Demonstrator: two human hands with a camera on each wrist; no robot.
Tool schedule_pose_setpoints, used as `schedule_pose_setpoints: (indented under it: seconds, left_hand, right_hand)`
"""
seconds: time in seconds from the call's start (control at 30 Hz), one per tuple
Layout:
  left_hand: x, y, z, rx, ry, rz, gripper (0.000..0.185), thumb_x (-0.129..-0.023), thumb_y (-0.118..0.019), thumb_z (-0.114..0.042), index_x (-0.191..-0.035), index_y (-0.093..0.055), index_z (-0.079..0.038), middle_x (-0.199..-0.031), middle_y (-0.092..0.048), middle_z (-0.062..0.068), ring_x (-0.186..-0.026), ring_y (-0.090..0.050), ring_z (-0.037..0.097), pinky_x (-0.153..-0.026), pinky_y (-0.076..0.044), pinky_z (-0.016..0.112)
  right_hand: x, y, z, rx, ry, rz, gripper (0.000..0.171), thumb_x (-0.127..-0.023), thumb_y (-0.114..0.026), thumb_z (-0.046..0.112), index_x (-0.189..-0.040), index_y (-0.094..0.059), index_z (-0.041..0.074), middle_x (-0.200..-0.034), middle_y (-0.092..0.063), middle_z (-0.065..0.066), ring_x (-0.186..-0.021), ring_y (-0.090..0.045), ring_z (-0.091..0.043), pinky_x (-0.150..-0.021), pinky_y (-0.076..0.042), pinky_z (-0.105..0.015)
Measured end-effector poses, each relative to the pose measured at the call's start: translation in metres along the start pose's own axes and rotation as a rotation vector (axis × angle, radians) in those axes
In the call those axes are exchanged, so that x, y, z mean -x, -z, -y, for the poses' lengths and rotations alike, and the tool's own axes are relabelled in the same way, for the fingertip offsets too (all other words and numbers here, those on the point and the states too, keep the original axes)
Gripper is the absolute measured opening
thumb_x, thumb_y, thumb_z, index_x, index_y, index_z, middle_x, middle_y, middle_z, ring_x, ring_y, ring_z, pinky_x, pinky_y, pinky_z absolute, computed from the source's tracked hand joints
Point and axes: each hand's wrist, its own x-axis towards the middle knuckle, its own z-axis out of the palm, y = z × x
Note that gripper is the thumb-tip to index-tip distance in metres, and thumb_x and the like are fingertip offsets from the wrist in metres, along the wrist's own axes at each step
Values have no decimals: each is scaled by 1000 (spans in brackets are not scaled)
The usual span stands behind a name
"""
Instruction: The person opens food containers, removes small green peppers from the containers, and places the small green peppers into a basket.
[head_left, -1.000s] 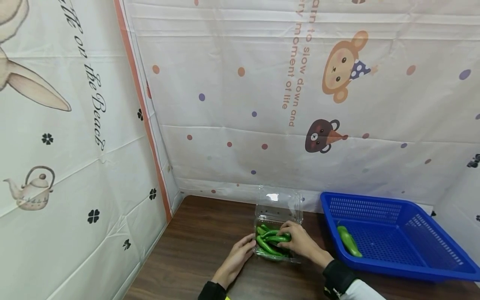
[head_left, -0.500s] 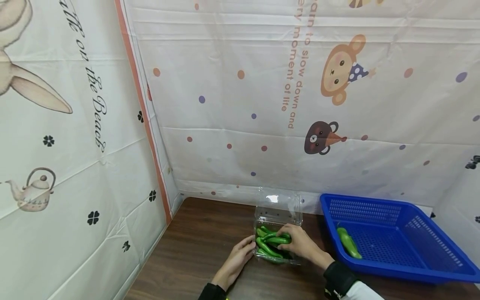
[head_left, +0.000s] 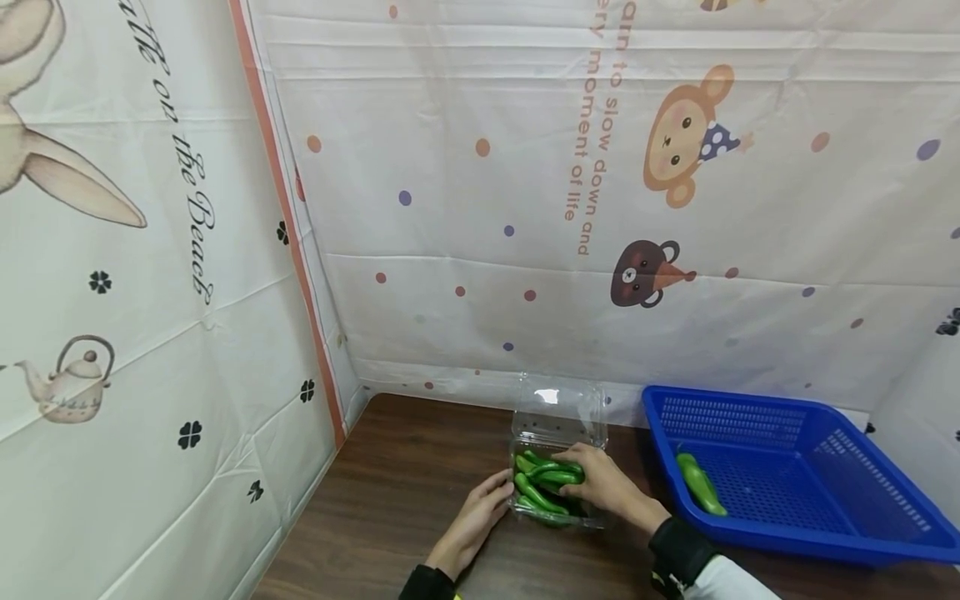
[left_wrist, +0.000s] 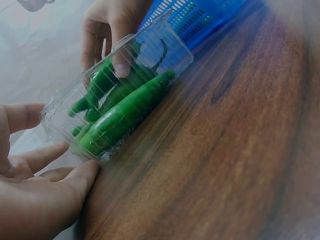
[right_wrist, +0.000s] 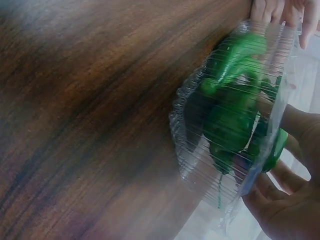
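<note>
A clear plastic clamshell box (head_left: 577,522) sits on the wooden table with its lid (head_left: 551,423) raised at the back. Several long green peppers (head_left: 537,493) lie in it. My left hand (head_left: 474,512) touches the box's left side with mostly straight fingers; in the left wrist view its fingertips meet the box's near end. From the right, my right hand (head_left: 603,485) reaches inside and holds a green pepper (right_wrist: 274,150) near the right wall. The ribbed plastic partly hides those fingertips in the right wrist view.
To the right stands a blue plastic basket (head_left: 738,414) with perforated sides, one green pepper (head_left: 700,484) lying along its left side. Printed white sheets (head_left: 442,217) rise behind the table (head_left: 360,508) and at its left edge.
Both hands stay in about the same places at the box. The right fingers and the peppers under them shift only slightly; the whole view sways a little.
</note>
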Motion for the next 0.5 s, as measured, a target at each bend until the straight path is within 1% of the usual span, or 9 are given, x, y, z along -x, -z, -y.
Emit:
schedule_pose_setpoints:
  seconds: [0.07, 0.17, 0.27, 0.4, 0.5]
  left_hand:
    - [-1, 0, -1, -1, 10, -1, 66, -106, -58, -30, -157, -33, 3, -166, -21, 30, -153, -26, 45, -124, -36, 52]
    - [0, -1, -3, -3, 19, -2, 67, -106, -58, -30, -158, -32, 3, -166, -21, 30, -153, -26, 46, -124, -37, 52]
    - [0, -2, -3, 2, 15, -8, 67, -106, -58, -30, -157, -32, 4, -166, -21, 31, -153, -26, 46, -124, -37, 52]
    - [1, -2, -3, -2, 5, -14, 66, -106, -58, -29, -157, -32, 5, -165, -21, 31, -153, -27, 45, -125, -36, 52]
    - [1, -2, -2, -5, 6, -15, 66, -106, -58, -29, -157, -33, 4, -165, -21, 31, -153, -27, 45, -124, -36, 52]
  right_hand:
    - [-1, 2, 2, 16, -5, -30, 46, -80, -87, 13, -121, -73, 0, -104, -71, -8, -90, -69, -25, -73, -60, -32]
    - [-1, 4, 2, 36, -8, -85, 37, -79, -87, 9, -114, -75, 1, -98, -71, -6, -86, -70, -24, -70, -61, -31]
    - [-2, 5, 2, 25, -10, -121, 28, -79, -85, 3, -106, -78, 2, -95, -72, -5, -85, -70, -24, -69, -61, -30]
    - [0, 6, 2, -2, -26, -121, 28, -79, -83, -4, -105, -77, 3, -98, -72, -7, -86, -69, -24, -66, -56, -24]
    - [0, 6, 1, -7, -48, -108, 29, -79, -82, -4, -107, -77, 3, -100, -72, -8, -88, -70, -26, -67, -56, -25]
